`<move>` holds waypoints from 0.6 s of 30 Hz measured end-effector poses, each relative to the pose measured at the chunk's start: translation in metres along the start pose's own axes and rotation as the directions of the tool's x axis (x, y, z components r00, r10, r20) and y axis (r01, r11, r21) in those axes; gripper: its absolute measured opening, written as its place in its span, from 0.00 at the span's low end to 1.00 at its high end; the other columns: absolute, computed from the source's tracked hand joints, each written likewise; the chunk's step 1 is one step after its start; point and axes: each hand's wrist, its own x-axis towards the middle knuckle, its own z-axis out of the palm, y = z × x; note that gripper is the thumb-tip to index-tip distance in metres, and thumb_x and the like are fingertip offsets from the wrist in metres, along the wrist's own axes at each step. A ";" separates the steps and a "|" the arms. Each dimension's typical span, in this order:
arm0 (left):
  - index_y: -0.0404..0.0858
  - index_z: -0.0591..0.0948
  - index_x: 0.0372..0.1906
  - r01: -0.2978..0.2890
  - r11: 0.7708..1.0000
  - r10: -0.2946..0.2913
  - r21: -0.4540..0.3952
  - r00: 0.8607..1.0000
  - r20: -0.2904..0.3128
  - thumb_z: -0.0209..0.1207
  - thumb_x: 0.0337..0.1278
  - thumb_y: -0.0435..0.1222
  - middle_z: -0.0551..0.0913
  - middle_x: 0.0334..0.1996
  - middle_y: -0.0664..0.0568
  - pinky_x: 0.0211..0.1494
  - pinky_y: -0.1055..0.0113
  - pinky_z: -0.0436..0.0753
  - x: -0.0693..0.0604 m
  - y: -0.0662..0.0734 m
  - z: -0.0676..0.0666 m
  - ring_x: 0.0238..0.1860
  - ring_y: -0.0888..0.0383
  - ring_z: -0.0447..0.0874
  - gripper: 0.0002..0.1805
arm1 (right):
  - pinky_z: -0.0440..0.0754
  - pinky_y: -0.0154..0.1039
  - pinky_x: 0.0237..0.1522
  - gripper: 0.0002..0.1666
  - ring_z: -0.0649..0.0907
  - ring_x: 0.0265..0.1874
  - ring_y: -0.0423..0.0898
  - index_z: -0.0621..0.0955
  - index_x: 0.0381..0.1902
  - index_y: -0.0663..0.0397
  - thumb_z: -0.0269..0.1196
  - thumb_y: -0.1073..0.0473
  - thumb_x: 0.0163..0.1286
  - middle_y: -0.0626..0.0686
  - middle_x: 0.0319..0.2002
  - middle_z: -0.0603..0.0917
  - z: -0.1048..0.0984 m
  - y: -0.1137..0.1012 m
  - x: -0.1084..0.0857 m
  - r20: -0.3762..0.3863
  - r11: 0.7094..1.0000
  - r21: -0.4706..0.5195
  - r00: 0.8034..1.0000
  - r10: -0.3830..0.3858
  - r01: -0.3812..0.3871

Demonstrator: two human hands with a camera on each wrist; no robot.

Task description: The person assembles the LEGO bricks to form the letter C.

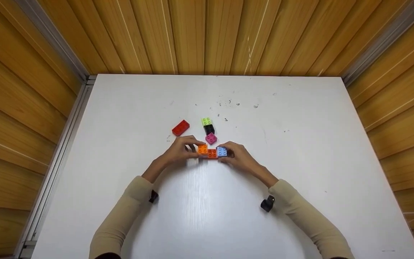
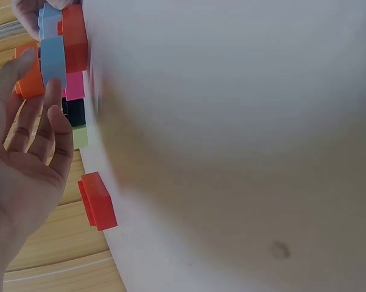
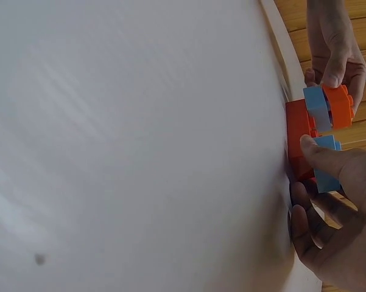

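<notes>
A long red brick (image 1: 212, 154) lies on the table between both hands, with a light blue brick (image 1: 222, 151) on its right end and another blue brick (image 2: 53, 59) on its left end. Over that left blue brick sits an orange brick (image 1: 202, 148), slightly tilted, a narrow gap showing below it in the right wrist view. My left hand (image 1: 180, 149) pinches the orange brick between thumb and fingers. With thumb and fingers, my right hand (image 1: 241, 156) holds the right end, gripping the light blue brick; the thumb tip reaches the red brick's side.
Just beyond the hands are a pink brick (image 1: 211, 138), a black brick (image 1: 209, 129) and a lime green brick (image 1: 206, 121) in a row. A loose red brick (image 1: 180, 128) lies to their left. Wood-patterned walls (image 1: 189, 36) border the white table (image 1: 300, 144).
</notes>
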 end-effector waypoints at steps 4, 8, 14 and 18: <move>0.39 0.88 0.55 0.005 1.000 -0.005 0.014 1.000 0.019 0.73 0.54 0.32 0.87 0.39 0.43 0.43 0.69 0.84 0.002 0.002 0.001 0.35 0.54 0.85 0.21 | 0.79 0.45 0.56 0.28 0.83 0.52 0.54 0.81 0.61 0.59 0.72 0.61 0.64 0.60 0.54 0.85 0.000 0.001 -0.002 -0.001 1.000 0.008 1.000 -0.001 0.001; 0.39 0.88 0.54 0.008 0.998 -0.010 0.061 1.000 0.026 0.74 0.53 0.33 0.87 0.39 0.44 0.41 0.71 0.83 0.004 0.006 0.003 0.34 0.56 0.85 0.21 | 0.79 0.45 0.55 0.27 0.83 0.51 0.54 0.82 0.60 0.60 0.73 0.61 0.63 0.60 0.53 0.86 -0.001 0.004 -0.004 -0.018 1.000 0.010 0.999 -0.027 0.027; 0.42 0.89 0.52 0.027 0.984 -0.027 0.177 1.000 -0.002 0.75 0.52 0.36 0.87 0.36 0.49 0.36 0.74 0.77 0.004 0.012 0.009 0.31 0.58 0.83 0.19 | 0.80 0.41 0.53 0.27 0.84 0.49 0.54 0.82 0.59 0.60 0.73 0.61 0.62 0.60 0.52 0.86 0.000 0.007 -0.008 -0.030 0.999 0.005 0.998 -0.051 0.051; 0.43 0.90 0.51 0.023 0.971 -0.021 0.239 1.000 -0.011 0.76 0.52 0.41 0.87 0.34 0.50 0.34 0.74 0.75 0.004 0.015 0.013 0.30 0.60 0.81 0.20 | 0.80 0.40 0.52 0.27 0.84 0.48 0.53 0.82 0.59 0.60 0.74 0.61 0.62 0.59 0.51 0.86 0.002 0.007 -0.011 -0.041 0.999 0.006 0.998 -0.048 0.048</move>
